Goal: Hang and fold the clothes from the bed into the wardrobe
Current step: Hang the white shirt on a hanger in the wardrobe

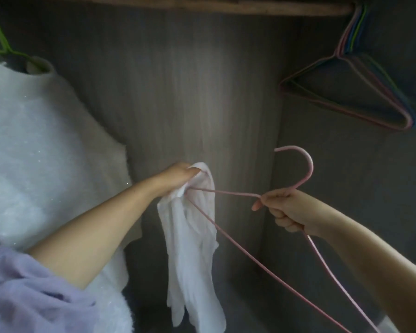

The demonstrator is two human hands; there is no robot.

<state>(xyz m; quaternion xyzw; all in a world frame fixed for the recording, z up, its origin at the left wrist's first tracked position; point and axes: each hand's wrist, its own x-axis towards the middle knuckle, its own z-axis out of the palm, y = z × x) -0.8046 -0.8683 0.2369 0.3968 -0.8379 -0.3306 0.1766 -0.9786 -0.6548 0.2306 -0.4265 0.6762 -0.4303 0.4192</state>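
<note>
A thin white garment hangs limp in front of the wardrobe's grey back panel. My left hand grips its top edge, bunched over one end of a pink wire hanger. My right hand holds the hanger at the base of its hook, fingers curled round the wire. The hook points up and to the left above that hand. The hanger's long bottom wire runs down toward the lower right corner.
A fluffy white garment hangs on a green hanger at the left. Several empty coloured hangers hang from the wooden rail at the upper right. A lilac sleeve fills the lower left.
</note>
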